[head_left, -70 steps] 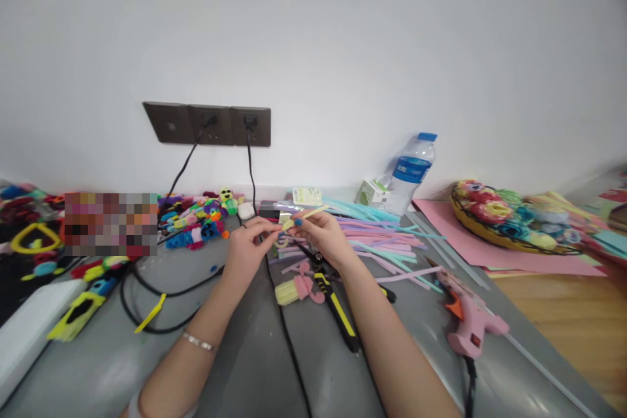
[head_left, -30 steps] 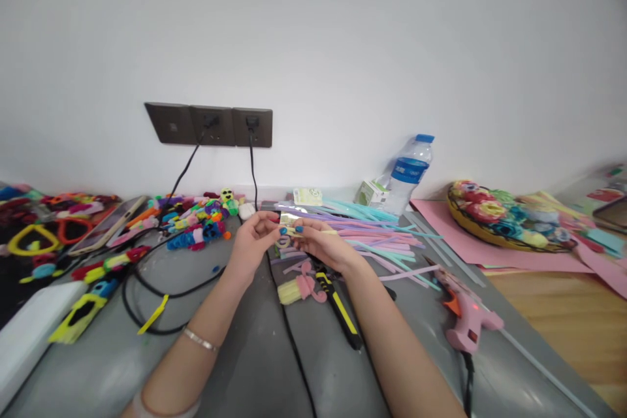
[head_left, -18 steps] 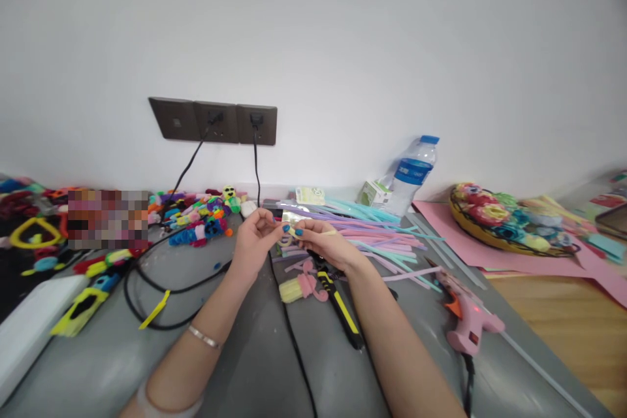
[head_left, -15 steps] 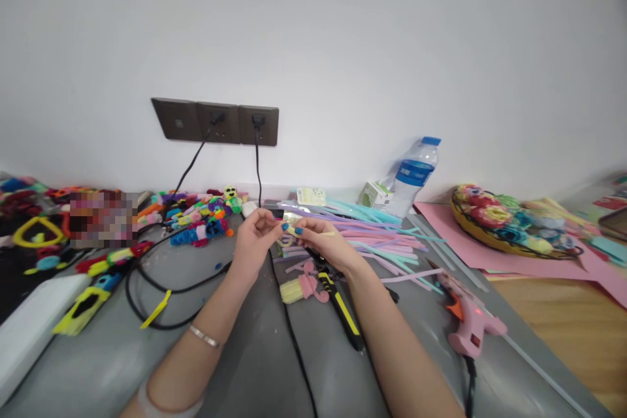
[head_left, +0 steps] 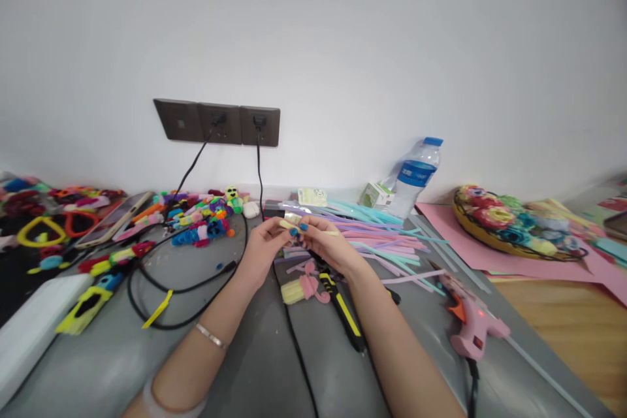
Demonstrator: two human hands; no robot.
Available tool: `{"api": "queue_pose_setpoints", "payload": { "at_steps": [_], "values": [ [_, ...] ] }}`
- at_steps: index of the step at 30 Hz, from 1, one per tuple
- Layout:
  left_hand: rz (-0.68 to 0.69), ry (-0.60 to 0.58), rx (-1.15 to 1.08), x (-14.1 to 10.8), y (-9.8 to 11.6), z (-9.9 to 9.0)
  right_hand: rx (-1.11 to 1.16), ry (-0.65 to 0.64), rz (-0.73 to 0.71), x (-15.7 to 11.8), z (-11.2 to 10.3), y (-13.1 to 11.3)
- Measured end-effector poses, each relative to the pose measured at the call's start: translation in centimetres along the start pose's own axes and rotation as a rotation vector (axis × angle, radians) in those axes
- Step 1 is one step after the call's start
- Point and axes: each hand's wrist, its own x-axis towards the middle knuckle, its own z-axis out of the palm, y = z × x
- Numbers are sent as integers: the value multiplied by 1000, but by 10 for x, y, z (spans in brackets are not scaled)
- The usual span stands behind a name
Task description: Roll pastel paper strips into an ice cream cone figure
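Two bare hands meet over the middle of the grey surface [head_left: 255,372], thumbs almost together, with a short pale yellow strip [head_left: 285,225] between them. The left hand [head_left: 262,249] has thumb and fingers pinched on it near one end, the other fingers curled in. The right hand [head_left: 332,247] is likewise drawn in to a pinch on the strip, and a thin straight end pokes out past its fingers; how the middle part is bent is hidden by the fingertips. The strip is held up in front of a loose bundle of pastel stems [head_left: 377,235], purple, pink and turquoise, spread along the wall side. Below the hands lies a small pink and yellow craft piece [head_left: 304,289], its pink curl just beside a pair of pliers [head_left: 345,317] with black and yellow handles, whose head is partly covered by the right hand. To the right a pink glue gun [head_left: 473,323] rests on its side, a red light showing on its body. Behind the stems are a small green and white box [head_left: 377,196] and a clear bottle [head_left: 416,176] with a blue cap, both close to the wall.
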Motion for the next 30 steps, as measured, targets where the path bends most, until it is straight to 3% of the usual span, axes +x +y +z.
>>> {"api": "queue_pose_setpoints", "payload": {
  "at_steps": [8,19,30],
  "values": [
    [-92,0,-212,-1,5,3,-102,32,-68,0,0,0],
    [-35,-88,-219,-1,3,2,92,-33,2,-3,0,-6],
    [50,-134,-160,0,1,1,138,-112,75,-3,-3,-2]
  ]
}}
